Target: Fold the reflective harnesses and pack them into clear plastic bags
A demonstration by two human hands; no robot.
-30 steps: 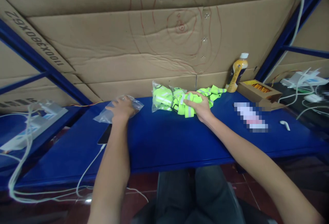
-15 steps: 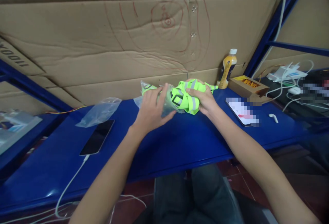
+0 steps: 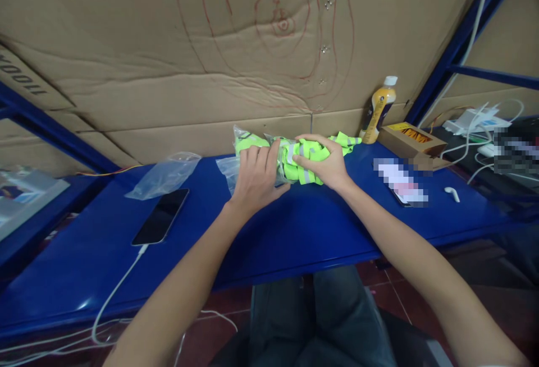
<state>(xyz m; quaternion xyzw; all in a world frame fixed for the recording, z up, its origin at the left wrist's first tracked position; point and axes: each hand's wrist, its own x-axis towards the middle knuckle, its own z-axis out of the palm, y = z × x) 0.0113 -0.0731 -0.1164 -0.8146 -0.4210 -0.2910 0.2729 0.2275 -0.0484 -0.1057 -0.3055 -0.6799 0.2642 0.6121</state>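
A crumpled fluorescent yellow-green strap-like garment with grey reflective strips, apparently a reflective vest (image 3: 301,173), lies on the blue table, partly inside a clear plastic bag (image 3: 226,169). My left hand (image 3: 255,179) is laid over the bag, its fingers curved around the bagged part and the thumb on the near side. Around the part outside the bag, my right hand (image 3: 330,165) is closed, thumb in front and fingers over the top. A loose end of the vest trails to the right of that hand. The fingertips of my left hand are partly hidden.
Another clear bag (image 3: 164,176) and a charging phone (image 3: 160,218) lie at left. Toward the right are a yellow drink bottle (image 3: 379,111), a small cardboard box (image 3: 410,141), a second phone (image 3: 400,182) and a white earbud (image 3: 452,194). A cardboard wall (image 3: 147,86) closes off the back.
The vest has come down lower and looks flatter and more stretched out. My right hand has shifted its hold over the top of it. My left hand stays on the bag.
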